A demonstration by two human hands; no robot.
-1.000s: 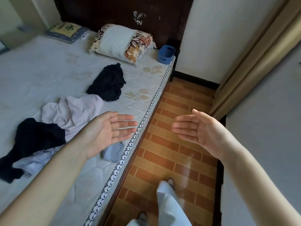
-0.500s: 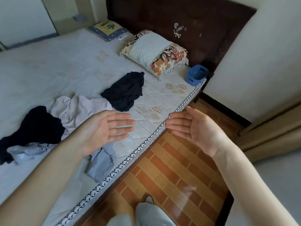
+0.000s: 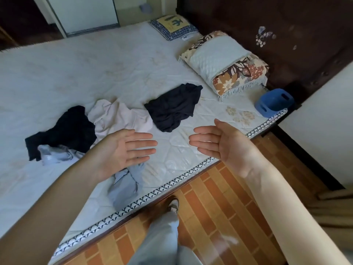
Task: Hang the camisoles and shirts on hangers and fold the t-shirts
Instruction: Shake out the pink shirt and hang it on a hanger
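Crumpled clothes lie on the white mattress [image 3: 95, 73]. A dark navy garment [image 3: 172, 107] sits apart toward the pillows. Left of it is a pale pink garment [image 3: 118, 117], then a black garment [image 3: 68, 131] overlapping a light blue-grey garment [image 3: 125, 183] that reaches the bed's near edge. My left hand [image 3: 124, 150] hovers palm-up with straight fingers over the blue-grey and pink clothes, holding nothing. My right hand [image 3: 219, 144] is held flat, palm facing left, above the mattress edge, also empty. No hangers are in view.
A floral pillow [image 3: 223, 62] and a blue-checked cushion [image 3: 172, 25] lie at the head of the bed. A blue plastic container [image 3: 273, 102] sits at the mattress corner. The dark headboard [image 3: 286, 35], a white wall and the brick-pattern floor [image 3: 219, 217] bound the right side.
The view has swung left, from the floor toward the bed, bringing more mattress into view. Both hands stay flat and empty, now over the bed.
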